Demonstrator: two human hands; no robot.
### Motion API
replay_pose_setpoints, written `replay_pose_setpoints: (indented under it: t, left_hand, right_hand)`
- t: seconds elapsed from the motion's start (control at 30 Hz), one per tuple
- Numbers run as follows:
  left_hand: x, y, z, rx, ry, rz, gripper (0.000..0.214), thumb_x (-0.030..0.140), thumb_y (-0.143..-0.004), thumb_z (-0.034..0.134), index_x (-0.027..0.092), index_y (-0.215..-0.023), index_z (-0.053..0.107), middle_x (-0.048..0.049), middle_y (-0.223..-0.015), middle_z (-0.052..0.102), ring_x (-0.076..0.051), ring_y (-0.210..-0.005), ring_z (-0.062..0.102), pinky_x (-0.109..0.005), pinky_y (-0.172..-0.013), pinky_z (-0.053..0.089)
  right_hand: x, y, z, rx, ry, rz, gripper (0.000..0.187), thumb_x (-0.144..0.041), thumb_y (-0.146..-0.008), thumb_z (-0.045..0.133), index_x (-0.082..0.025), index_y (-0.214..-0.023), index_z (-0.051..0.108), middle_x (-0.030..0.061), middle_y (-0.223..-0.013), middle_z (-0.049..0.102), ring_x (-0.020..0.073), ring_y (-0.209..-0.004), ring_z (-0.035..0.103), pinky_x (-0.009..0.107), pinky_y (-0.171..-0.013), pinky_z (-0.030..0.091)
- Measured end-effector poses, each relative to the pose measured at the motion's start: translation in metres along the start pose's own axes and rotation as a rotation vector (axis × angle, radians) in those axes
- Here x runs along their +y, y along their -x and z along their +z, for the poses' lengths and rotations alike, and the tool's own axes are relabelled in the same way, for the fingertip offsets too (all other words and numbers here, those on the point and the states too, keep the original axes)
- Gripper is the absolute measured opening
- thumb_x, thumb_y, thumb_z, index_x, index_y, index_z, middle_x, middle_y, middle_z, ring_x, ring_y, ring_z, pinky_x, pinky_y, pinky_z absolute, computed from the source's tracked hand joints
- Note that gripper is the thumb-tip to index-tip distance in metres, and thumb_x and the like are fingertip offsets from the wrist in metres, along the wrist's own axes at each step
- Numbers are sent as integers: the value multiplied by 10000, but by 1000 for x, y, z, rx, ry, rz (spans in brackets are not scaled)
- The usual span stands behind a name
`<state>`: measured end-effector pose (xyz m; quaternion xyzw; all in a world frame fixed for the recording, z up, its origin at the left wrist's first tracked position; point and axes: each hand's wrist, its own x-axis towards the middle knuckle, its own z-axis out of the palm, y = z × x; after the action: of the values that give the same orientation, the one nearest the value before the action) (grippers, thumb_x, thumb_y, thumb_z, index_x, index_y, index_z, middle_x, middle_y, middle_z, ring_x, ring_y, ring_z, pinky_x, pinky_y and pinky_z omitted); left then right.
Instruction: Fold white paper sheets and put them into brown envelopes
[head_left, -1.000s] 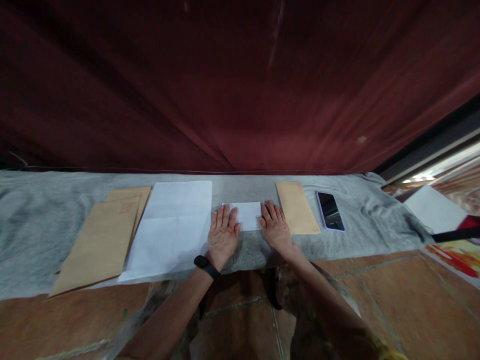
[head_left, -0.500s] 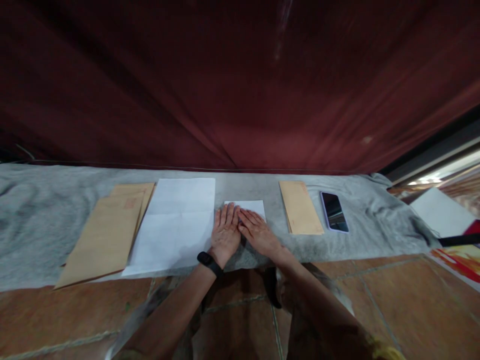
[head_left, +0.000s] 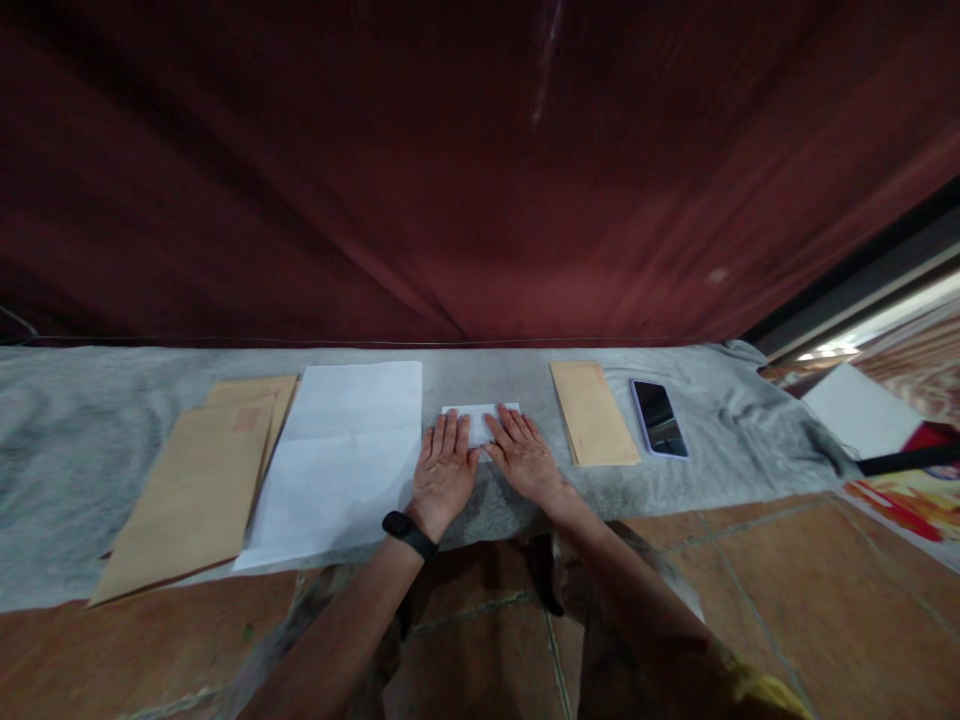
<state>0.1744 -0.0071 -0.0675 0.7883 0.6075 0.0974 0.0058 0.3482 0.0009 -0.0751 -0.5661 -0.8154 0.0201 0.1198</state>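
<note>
A small folded white paper lies on the grey cloth straight ahead of me. My left hand, with a black band on its wrist, lies flat and open on the paper's left end. My right hand rests flat and open on the paper's right part, its fingers stretched out. Most of the folded paper is hidden under both hands.
A large white sheet lies left of my hands, with brown envelopes beyond it. A single brown envelope and a phone lie to the right. A dark red curtain hangs behind. Tiled floor is nearest me.
My right hand slid left across the folded paper until it met my left hand, then moved a little back to the right. My left hand stayed flat on the paper.
</note>
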Motion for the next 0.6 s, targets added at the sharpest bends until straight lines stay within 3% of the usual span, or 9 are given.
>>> replay_pose_setpoints:
  t: [0.43, 0.6]
  left_hand:
    - [-6, 4, -6, 82, -20, -52, 564, 232, -982, 363, -24, -1478, 441, -263, -1549, 437, -343, -1468, 399, -518, -1191, 347]
    - [2, -2, -16, 45, 9, 132, 557, 112, -943, 344, 6, -1479, 451, -207, -1578, 427, -289, -1507, 338, -453, -1224, 325]
  right_hand:
    - [19, -5, -5, -53, -7, 130, 537, -452, -1065, 384, -220, -1548, 423, 57, -1644, 330, 267, -1513, 320, 457, -1227, 275]
    - [18, -5, -6, -38, -22, 132, 532, -440, -1063, 393, -218, -1545, 426, 60, -1642, 336, 263, -1509, 329, 461, -1227, 277]
